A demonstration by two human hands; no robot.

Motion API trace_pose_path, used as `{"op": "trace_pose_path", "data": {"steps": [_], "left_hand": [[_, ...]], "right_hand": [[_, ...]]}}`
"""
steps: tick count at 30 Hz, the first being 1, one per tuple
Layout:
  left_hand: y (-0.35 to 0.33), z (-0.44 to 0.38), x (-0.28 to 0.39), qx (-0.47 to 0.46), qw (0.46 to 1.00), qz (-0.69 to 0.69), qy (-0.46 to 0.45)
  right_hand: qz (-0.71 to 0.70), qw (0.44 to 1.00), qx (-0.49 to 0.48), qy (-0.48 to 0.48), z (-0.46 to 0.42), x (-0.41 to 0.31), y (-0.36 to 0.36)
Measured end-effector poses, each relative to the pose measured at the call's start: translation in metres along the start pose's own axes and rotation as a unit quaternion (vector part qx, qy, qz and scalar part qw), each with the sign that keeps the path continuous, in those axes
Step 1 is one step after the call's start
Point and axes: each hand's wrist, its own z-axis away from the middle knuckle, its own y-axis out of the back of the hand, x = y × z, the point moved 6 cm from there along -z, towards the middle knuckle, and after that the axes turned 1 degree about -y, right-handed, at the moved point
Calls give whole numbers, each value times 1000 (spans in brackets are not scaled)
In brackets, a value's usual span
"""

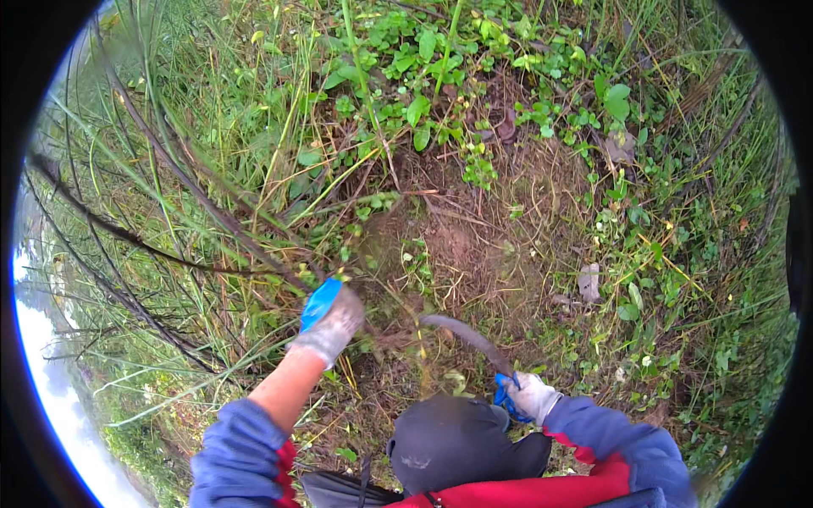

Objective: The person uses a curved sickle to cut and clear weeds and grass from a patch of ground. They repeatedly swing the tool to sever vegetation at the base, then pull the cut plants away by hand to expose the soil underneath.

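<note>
A curved sickle [473, 340] is in my right hand [528, 395], its handle hidden in the closed fingers. The blade arcs leftward over the ground, its tip near a thin yellowish stem [420, 346]. Both hands wear work gloves, grey-white with blue parts. My left hand [333, 314] reaches forward at the base of the tall stems [209, 213]. It is blurred and its fingers are hidden, so whether it grasps any stem is unclear.
Long dark branches [136, 238] arch in from the left. Leafy green plants [413, 57] grow ahead, and taller grass [730, 254] stands to the right. Bare soil with dry stalks [457, 238] lies in the middle. My bent knee [444, 438] is close below the blade.
</note>
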Motion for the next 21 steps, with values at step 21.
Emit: {"op": "trace_pose_path", "data": {"steps": [21], "left_hand": [[129,-193,-133,231,755,-575,213]], "right_hand": [[-292,934,79,191,-99,-234,102]]}}
